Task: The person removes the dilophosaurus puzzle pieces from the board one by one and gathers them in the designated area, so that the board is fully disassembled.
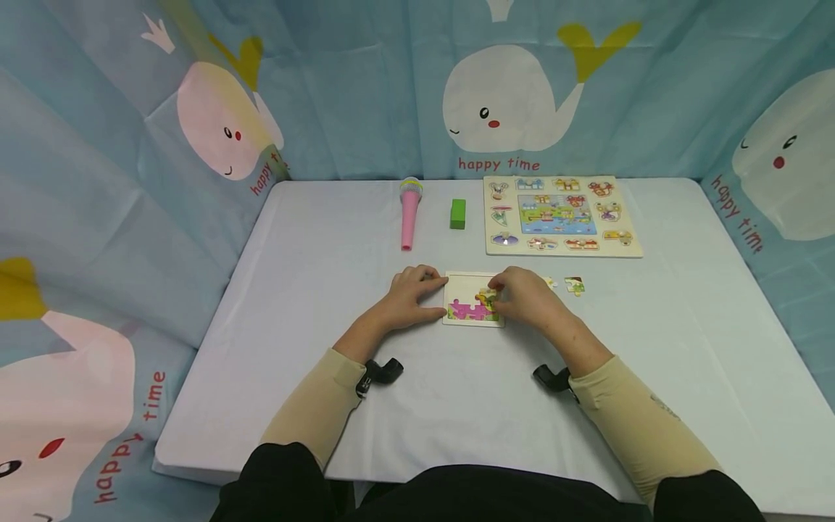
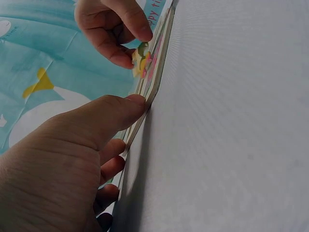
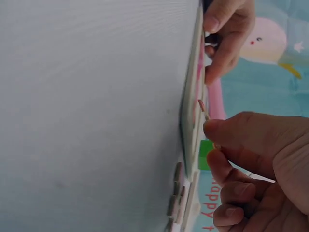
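A small wooden jigsaw board point(image 1: 466, 280) lies on the white table, with pink and green pieces point(image 1: 466, 310) fitted along its lower part. My left hand point(image 1: 411, 296) rests at the board's left edge, thumb and forefinger spread apart and touching it. In the left wrist view, that thumb point(image 2: 118, 111) lies straight along the board's rim. Over the board's right side, my right hand point(image 1: 525, 296) pinches a yellow and green puzzle piece point(image 2: 141, 60) between thumb and fingers. The right wrist view shows this piece point(image 3: 203, 107) edge-on, tilted close over the board.
Loose puzzle pieces point(image 1: 575, 286) lie right of the board. Behind stand a pink toy microphone point(image 1: 409, 214), a green block point(image 1: 458, 214) and a larger wooden picture puzzle point(image 1: 564, 249). A blue whale-print curtain point(image 1: 365, 94) hangs around the table point(image 1: 274, 312).
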Motion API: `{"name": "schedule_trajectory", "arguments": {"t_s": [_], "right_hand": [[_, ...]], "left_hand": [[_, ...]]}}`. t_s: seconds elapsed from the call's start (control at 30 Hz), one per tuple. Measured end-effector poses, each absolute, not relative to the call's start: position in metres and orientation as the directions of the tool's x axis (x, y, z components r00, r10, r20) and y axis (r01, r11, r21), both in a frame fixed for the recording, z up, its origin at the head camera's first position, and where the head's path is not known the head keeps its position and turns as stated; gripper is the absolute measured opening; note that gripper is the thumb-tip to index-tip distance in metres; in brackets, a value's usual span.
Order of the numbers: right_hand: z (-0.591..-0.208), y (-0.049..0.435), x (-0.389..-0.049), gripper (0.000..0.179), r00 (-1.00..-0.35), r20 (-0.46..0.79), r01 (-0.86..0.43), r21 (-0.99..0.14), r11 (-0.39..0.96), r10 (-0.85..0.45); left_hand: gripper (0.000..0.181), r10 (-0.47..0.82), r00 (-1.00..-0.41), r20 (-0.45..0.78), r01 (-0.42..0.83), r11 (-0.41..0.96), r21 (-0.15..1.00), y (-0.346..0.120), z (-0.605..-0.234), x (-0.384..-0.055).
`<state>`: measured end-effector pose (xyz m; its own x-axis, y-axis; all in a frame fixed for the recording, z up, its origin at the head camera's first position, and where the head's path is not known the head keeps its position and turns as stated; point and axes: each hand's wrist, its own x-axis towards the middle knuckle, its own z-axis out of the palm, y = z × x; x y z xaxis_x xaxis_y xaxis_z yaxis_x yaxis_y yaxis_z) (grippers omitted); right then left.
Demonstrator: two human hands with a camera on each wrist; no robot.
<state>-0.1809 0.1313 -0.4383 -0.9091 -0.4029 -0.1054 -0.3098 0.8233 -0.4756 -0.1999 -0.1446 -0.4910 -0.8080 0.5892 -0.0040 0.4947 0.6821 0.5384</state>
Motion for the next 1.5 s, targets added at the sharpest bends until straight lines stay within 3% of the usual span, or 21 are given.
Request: {"name": "schedule_trajectory", "arguments": {"t_s": [0.77, 1.5], "right_hand": [[-0.389, 0.160, -0.156, 0.034, -0.930, 0.077, -0.345, -0.523, 0.779, -0.360], [-0.381, 0.221, -0.144, 0.032, -0.940, 0.104, -0.332, -0.493, 0.804, -0.324]], "left_hand": [[0.067, 0.585, -0.811, -0.009, 0.492, 0.689, 0.532, -0.145, -0.492, -0.198], [0.067, 0.585, -0.811, -0.008, 0.493, 0.690, 0.530, -0.144, -0.491, -0.199]]}}
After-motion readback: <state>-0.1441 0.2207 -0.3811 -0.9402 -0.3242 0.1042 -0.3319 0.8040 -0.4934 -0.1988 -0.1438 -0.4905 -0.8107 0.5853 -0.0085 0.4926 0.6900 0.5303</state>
